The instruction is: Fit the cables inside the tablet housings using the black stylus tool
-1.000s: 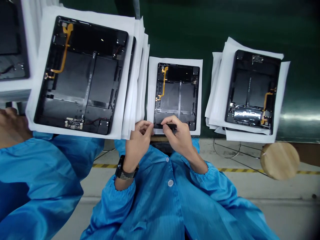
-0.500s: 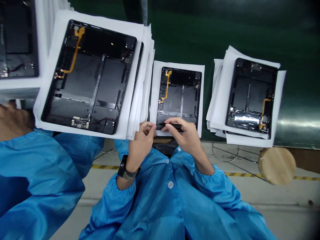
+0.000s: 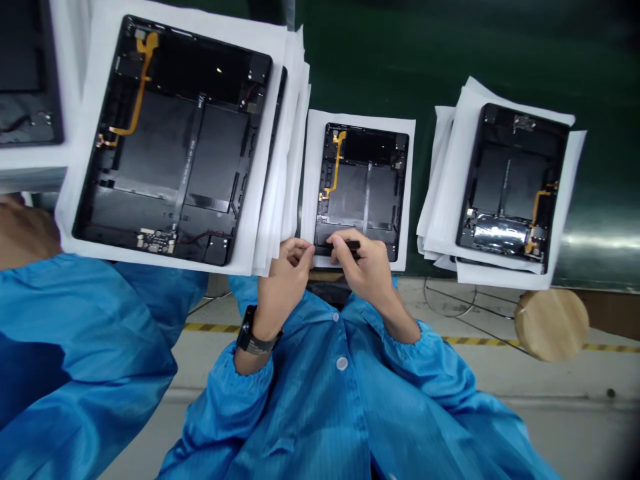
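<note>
In front of me an opened tablet housing with an orange flex cable lies on a white foam sheet. My right hand is closed around a slim black tool, apparently tweezers, whose tip points left over the housing's lower edge. At the lower left corner of that housing is my left hand, thumb and forefinger pinched together. Whatever lies between those fingers is hidden or too small to make out.
A tall stack of foam sheets bears a larger-looking opened tablet at left. Another stack at right carries an opened tablet with a silvery part. A co-worker's blue sleeve is at left, a round wooden stool at lower right.
My right hand with the tweezers has shifted slightly left and up. The left hand stays at the housing's corner. The view has shifted slightly.
</note>
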Tool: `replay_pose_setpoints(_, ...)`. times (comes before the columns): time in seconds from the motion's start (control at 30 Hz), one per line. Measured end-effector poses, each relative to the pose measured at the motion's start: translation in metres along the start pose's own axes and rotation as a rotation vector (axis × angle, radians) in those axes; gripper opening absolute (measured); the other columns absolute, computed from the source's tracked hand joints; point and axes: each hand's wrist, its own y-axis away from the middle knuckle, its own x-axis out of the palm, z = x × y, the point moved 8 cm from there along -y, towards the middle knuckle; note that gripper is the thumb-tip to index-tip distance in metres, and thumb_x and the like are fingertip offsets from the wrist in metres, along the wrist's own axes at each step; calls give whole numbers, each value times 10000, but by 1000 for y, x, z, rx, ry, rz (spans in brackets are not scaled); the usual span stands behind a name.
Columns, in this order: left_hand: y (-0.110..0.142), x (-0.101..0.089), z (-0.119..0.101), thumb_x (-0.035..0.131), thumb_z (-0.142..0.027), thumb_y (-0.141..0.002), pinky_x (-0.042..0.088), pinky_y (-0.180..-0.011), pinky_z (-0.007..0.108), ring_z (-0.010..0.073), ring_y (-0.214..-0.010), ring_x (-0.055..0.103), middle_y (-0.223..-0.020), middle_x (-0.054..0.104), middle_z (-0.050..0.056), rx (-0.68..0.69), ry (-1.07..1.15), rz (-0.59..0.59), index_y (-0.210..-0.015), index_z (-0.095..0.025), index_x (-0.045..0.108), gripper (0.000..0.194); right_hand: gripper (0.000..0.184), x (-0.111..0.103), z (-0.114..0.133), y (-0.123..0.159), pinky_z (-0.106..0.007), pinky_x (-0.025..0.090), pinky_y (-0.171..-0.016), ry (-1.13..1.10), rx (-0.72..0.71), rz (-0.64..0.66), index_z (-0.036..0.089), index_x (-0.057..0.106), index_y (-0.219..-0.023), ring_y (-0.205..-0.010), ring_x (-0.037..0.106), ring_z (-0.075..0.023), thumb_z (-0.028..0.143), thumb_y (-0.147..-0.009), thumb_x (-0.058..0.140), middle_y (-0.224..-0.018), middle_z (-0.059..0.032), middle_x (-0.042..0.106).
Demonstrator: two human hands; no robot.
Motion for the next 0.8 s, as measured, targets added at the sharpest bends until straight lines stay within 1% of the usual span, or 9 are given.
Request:
replay_pose_setpoints(0.2, 0, 0, -4, 655, -390, -915, 396, -561, 236, 139, -626, 600, -670, 653, -6, -13, -30, 16, -873, -201, 673, 194, 205, -1, 0, -1, -255, 440, -578, -3, 25, 1, 201, 690, -950, -563, 602, -124, 317, -1050, 554, -645, 19, 689)
replay_pose_setpoints(0.33, 0, -1, -5, 670, -435, -913, 378, -553, 241, 138, -609, 589, -664, 653, -8, 10, -53, -3, -866, -207, 666, 232, 210, -2, -1, -1, -242, 407, -516, -22, 36, -1, 199, 683, -940, -478, 537, -102, 322, -1050, 554, -600, 36, 656)
replay_pose_setpoints(0.43, -1, -1, -4, 664, -457, -919, 383, -564, 245, 138, -607, 596, -678, 660, -7, 34, -110, -23, -879, -210, 670, 251, 215, -4, -2, -1, -232, 378, -479, -38, 44, -20, 199, 677, -931, -461, 527, -97, 331, -1049, 554, -594, 37, 647)
replay_pose_setpoints(0.63, -1, -2, -7, 656, -399, -917, 404, -601, 244, 144, -662, 625, -731, 681, 2, 13, -240, -71, -889, -211, 681, 192, 221, -6, -5, 1, -236, 381, -498, 14, 33, -46, 195, 668, -923, -464, 516, -97, 337, -1044, 550, -588, 33, 630)
replay_pose_setpoints(0.8, -2, -1, -11, 705, -385, -895, 399, -610, 254, 138, -628, 618, -647, 634, -28, -15, -263, -73, -860, -210, 657, 185, 227, -8, -7, 2, -241, 375, -505, 45, 35, -62, 189, 672, -923, -483, 543, -100, 334, -1043, 545, -610, 25, 635)
